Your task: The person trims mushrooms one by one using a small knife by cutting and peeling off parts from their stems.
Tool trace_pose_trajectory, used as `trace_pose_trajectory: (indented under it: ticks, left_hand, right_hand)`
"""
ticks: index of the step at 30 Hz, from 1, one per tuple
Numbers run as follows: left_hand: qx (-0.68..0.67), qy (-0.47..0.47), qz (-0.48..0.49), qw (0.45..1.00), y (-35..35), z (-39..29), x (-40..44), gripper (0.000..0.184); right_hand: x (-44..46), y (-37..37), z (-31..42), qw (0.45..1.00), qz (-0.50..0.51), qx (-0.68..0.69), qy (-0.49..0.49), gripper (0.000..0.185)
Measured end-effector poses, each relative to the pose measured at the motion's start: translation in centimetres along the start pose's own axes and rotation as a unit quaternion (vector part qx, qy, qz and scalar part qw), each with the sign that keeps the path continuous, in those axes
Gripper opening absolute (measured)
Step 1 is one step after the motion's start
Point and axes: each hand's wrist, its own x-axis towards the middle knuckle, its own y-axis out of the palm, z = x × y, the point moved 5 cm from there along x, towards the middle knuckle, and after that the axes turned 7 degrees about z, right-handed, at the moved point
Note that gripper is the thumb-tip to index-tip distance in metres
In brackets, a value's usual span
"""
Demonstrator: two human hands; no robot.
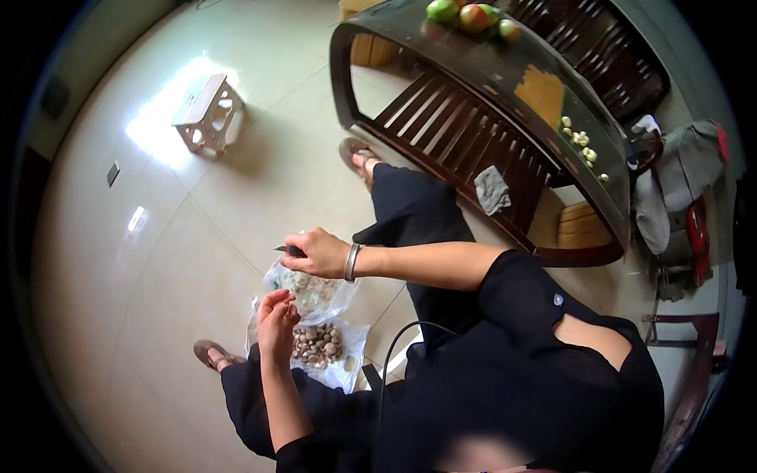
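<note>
Head view: knife [295, 251] in the right hand [319, 254], two plastic bags alongside

Grip, right: fingers closed around the dark handle; short blade pointing to the left of the picture. Metal bracelet [352, 262] on the same wrist.

Grip, left: left hand [277, 317] just below the right, apart from it, fingers curled; cannot tell whether anything is held.

Nearest the grips: scrap bag [342, 303], thin clear plastic, directly below the knife hand in view, with pale scraps [314, 288] inside. Lower bag [356, 345], whitish plastic, right of the left hand and below the first; bears a heap of small brown lumps [317, 344], rounded, kind uncertain.

Farther out: two legs in dark trousers, one on each side of the bags, each foot in a brown shoe [206, 353].

Well apart, upper left of the grips: pale stool [201, 98], standing on the tiled floor [236, 197].

Well apart, upper right of the grips: dark table [465, 55] with curved frame and slatted lower shelf [430, 106]. On its top, green and reddish fruits [473, 17] at the far end; small whitish pieces [582, 139] toward the right end. On the shelf, one grey cloth [493, 191], crumpled.
</note>
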Motion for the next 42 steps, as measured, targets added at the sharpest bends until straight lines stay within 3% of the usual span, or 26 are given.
trace_pose_trajectory:
  ticks: [4,6,10,13,18,20,22,26,32,38,42]
  left_hand:
    - [-0.004,0.025,0.046,0.999,0.8,-1.1,-0.9,0.015]
    - [0.062,0.028,0.007,0.998,1.1,-1.3,-1.0,0.015]
    - [0.106,0.075,-0.029,0.991,1.4,-2.3,-1.2,0.016]
    - [0.109,0.057,-0.019,0.992,2.5,-3.7,-1.8,0.010]
    - [0.106,0.105,0.000,0.989,3.1,-4.4,-2.3,0.013]
    - [0.096,0.114,0.009,0.989,3.6,-4.5,-2.5,0.023]
    - [0.083,0.102,-0.009,0.991,3.7,-4.4,-2.9,0.027]
    - [0.099,0.101,-0.018,0.990,3.2,-4.4,-2.9,0.015]
    - [0.023,0.135,0.048,0.989,3.5,-4.9,-2.6,0.023]
    - [-0.139,0.087,0.081,0.983,2.6,-3.5,-2.2,0.023]
    - [-0.185,0.087,0.080,0.976,2.4,-3.5,-1.9,0.021]
  right_hand:
    - [0.2,2.8,-1.3,0.999,0.031,0.025,0.026,0.029]
    - [0.4,3.3,-1.5,0.994,0.058,0.069,0.054,0.028]
    - [0.4,2.7,0.2,0.994,0.088,0.057,-0.016,0.018]
    - [0.1,2.5,1.4,0.986,0.131,0.104,0.003,0.017]
    - [-0.3,2.5,2.1,0.981,0.149,0.127,-0.006,0.018]
    - [-0.3,2.5,2.2,0.981,0.150,0.125,0.007,0.018]
    - [-0.4,2.2,2.3,0.982,0.107,0.155,-0.006,0.018]
    - [-0.6,2.1,2.7,0.986,0.115,0.109,-0.050,0.018]
    - [-0.7,1.7,3.5,0.988,0.108,0.086,-0.075,0.017]
    - [-0.7,1.5,4.1,0.984,0.089,0.097,-0.122,0.018]
    - [-0.8,1.4,4.7,0.985,0.144,0.067,-0.061,0.020]
